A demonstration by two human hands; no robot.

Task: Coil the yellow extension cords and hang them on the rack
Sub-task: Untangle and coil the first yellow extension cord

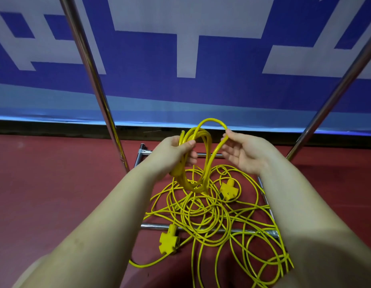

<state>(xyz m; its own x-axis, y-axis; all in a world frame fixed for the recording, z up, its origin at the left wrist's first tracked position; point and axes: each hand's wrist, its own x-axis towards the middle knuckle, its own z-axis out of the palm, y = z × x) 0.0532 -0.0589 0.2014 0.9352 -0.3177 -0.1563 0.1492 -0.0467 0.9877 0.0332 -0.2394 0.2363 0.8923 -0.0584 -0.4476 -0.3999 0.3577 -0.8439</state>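
Note:
My left hand [176,151] grips a bundle of several yellow cord loops [201,163] that hangs below it. A fresh loop [211,120] arcs from the bundle up and over to my right hand [242,152], whose thumb and fingertip pinch the cord while the other fingers stay loosely spread. Below both hands a tangle of loose yellow cord [211,217] lies on the red floor over the rack's base bars. Two yellow socket blocks rest in it, one [228,190] to the right and one [168,240] at the lower left.
The rack's two chrome uprights rise at the left [93,80] and right [334,96]. Its low base bars [159,226] cross the red floor [55,183]. A blue and white banner wall [186,48] stands right behind.

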